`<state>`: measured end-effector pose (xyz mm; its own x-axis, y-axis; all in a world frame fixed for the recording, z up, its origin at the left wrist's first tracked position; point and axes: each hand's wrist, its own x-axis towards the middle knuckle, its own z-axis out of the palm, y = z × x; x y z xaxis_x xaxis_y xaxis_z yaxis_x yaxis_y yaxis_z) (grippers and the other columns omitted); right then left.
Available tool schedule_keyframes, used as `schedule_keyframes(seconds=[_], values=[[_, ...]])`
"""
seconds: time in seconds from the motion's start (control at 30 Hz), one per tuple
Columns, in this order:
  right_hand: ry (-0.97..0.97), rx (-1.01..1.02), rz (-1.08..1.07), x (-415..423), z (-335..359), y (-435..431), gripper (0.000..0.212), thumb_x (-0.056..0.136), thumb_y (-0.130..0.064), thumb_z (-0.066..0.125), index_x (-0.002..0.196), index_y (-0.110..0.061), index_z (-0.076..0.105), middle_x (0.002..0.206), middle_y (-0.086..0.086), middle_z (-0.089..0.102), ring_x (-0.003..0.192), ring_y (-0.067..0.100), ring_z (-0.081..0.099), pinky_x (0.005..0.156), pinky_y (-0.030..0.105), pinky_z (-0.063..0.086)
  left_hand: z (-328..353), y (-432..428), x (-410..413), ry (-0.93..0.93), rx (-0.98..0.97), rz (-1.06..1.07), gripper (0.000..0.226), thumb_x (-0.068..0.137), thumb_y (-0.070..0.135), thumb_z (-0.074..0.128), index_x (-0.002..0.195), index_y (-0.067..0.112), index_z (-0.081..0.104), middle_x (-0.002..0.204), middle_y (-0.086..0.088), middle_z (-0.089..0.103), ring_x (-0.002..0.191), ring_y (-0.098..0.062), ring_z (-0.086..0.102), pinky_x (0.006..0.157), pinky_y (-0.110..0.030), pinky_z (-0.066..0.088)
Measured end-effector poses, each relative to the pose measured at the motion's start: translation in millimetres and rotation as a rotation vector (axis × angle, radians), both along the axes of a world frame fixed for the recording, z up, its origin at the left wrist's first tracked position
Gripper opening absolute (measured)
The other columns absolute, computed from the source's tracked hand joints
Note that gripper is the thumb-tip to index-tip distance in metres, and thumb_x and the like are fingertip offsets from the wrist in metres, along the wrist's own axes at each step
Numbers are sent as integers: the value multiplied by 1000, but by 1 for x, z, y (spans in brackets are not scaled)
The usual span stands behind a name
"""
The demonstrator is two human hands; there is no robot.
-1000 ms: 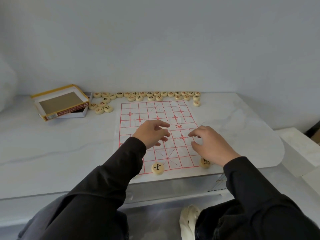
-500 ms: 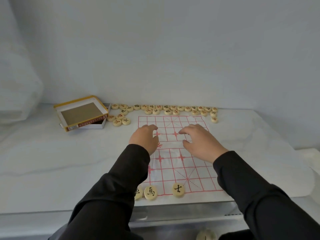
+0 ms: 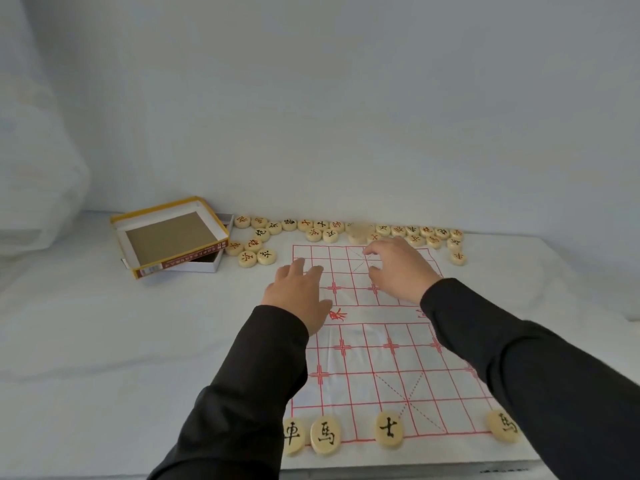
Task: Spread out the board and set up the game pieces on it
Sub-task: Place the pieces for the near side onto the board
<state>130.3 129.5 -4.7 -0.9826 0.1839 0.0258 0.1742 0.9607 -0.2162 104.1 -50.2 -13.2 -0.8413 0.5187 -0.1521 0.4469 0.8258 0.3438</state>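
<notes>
A white paper board (image 3: 374, 362) with a red grid lies flat on the white table. Several round cream pieces with black characters stand along its near edge, such as one (image 3: 389, 429) near the middle and one (image 3: 504, 426) at the right corner. A long row of loose pieces (image 3: 346, 230) lies beyond the board's far edge. My left hand (image 3: 298, 292) hovers over the board's far left part, fingers extended. My right hand (image 3: 398, 268) reaches over the far edge toward the row, fingers loosely spread, holding nothing.
An open yellow-rimmed cardboard box (image 3: 173, 237) sits at the far left of the table (image 3: 104, 341), with a few pieces (image 3: 254, 252) beside it. A pale wall rises just behind the row of pieces. The table's front edge runs right below the near pieces.
Both hands have moved away from me, from the board's middle to its far end near the loose pieces. The camera has tilted, showing more pieces on the near edge.
</notes>
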Motion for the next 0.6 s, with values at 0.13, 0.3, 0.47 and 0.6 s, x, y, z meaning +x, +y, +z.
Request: schedule_keyframes(seconds=[0.13, 0.3, 0.47, 0.6], values=[[38, -105, -118, -38, -9, 22, 33, 92, -14, 52, 124, -11, 57, 133, 7, 54, 122, 23, 49, 105, 34, 39, -2, 5, 0, -5, -15, -9, 67, 92, 41, 51, 147, 24, 17, 157, -4, 9, 143, -26, 12, 112, -42, 26], [48, -109, -208, -80, -16, 40, 35, 91, -21, 55, 125, -12, 53, 126, 9, 56, 119, 25, 48, 100, 39, 43, -4, 11, 2, -16, -15, -31, 68, 91, 43, 51, 148, 25, 16, 157, -3, 7, 143, -26, 10, 113, -43, 24], [31, -44, -207, -105, -25, 39, 34, 89, -29, 58, 118, -14, 52, 115, 9, 58, 106, 25, 53, 91, 37, 46, -5, 14, 1, -24, -10, -55, 67, 92, 42, 50, 147, 25, 16, 157, -4, 6, 144, -27, 8, 114, -44, 22], [16, 47, -200, -116, -31, 35, 29, 87, -27, 60, 112, -15, 54, 109, 8, 60, 101, 26, 55, 83, 33, 43, -4, 15, 2, -20, -31, -48, 67, 92, 43, 49, 147, 25, 16, 157, -4, 6, 144, -27, 8, 114, -44, 22]])
